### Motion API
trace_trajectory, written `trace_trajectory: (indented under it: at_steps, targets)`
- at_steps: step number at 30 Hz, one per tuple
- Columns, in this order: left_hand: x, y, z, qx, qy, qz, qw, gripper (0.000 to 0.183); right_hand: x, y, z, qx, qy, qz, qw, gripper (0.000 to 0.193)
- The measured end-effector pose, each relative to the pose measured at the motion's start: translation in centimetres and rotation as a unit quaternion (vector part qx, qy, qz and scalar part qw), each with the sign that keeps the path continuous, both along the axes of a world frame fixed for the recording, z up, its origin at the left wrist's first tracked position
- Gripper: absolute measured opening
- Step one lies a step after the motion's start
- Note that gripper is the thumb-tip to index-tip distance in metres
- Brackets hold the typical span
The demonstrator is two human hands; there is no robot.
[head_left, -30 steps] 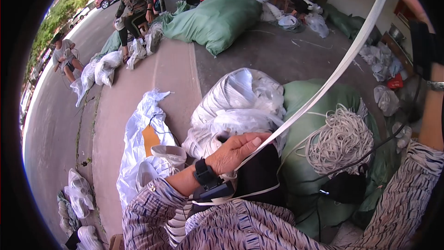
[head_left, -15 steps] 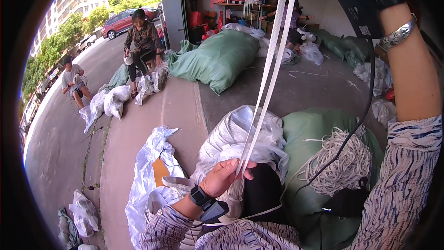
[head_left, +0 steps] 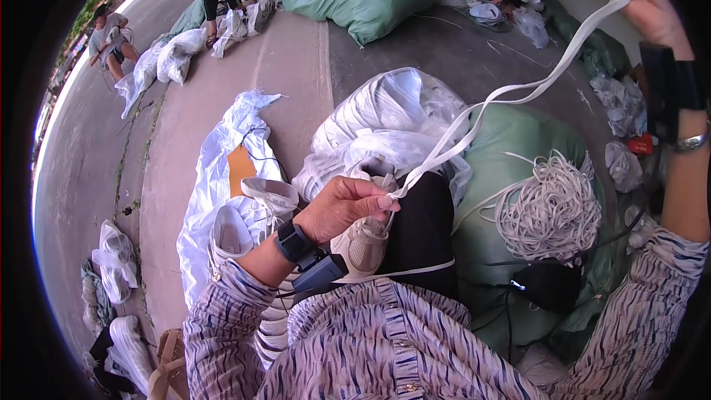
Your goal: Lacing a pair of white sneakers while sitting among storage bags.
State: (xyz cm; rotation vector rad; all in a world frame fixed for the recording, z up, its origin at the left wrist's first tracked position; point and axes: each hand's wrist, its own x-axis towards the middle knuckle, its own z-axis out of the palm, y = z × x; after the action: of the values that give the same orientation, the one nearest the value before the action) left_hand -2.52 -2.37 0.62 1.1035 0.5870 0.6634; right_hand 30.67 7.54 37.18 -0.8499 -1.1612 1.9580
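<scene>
White lace (head_left: 444,150) is running in two slack strands from the left hand (head_left: 344,207), low in the middle of the view, up to the right hand (head_left: 650,13) in the upper right corner. Behind, the largest thing, a bulging green sack (head_left: 363,0), is losing its top to the upper edge. Another green sack (head_left: 511,130) is sitting beside the lap, with a black pouch (head_left: 548,287) hiding some of its lower part. Next to it, a translucent white bag (head_left: 363,115) is slumping, its contents showing too faintly to name. Further left, a white plastic sheet (head_left: 204,200) is lying crumpled, partly covered by a pair of pale shoes (head_left: 270,196). On the nearer green sack, a tangle of pale laces (head_left: 548,211) is resting. A beige shoe (head_left: 363,248) is nestling against the dark trouser leg (head_left: 422,230), the left hand and its wrist device (head_left: 326,272) concealing part of it. The right hand is gripping the lace, its uppermost fingers being cropped by the edge. The left hand is pinching the lace's lower part between thumb and finger, obscuring whether it is passing through an eyelet.
</scene>
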Motion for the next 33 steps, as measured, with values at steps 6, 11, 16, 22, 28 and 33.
trace_trajectory:
  at_steps: [6, 11, 16, 22, 28, 33]
  targets:
    - [1.5, 0.2, 0.4, 0.126, 0.098, -0.039, 0.986, 0.017, -10.3, -8.4, -28.7, 0.225, -0.289, 0.075, 0.928, 0.027]
    - [1.4, -0.5, 1.9, 0.226, 0.212, -0.022, 0.951, 0.016, -11.8, -10.3, -31.5, 0.001, -0.331, 0.193, 0.924, 0.025]
    - [-1.3, -2.4, -1.2, 0.515, 0.353, 0.086, 0.777, 0.028, -8.4, -8.0, -34.8, -0.211, -0.113, 0.055, 0.969, 0.028]
    - [-1.1, -2.9, -3.6, 0.563, 0.401, 0.007, 0.723, 0.02, -9.6, -9.4, -37.8, -0.118, -0.227, 0.066, 0.964, 0.021]
    - [-0.9, -2.1, -3.9, 0.32, 0.34, 0.04, 0.883, 0.011, -12.8, -13.5, -40.1, 0.287, -0.332, 0.032, 0.898, 0.016]
    - [-0.9, -2.3, -4.4, 0.293, 0.329, 0.049, 0.896, 0.012, -14.0, -13.9, -40.1, 0.305, -0.453, 0.029, 0.837, 0.023]
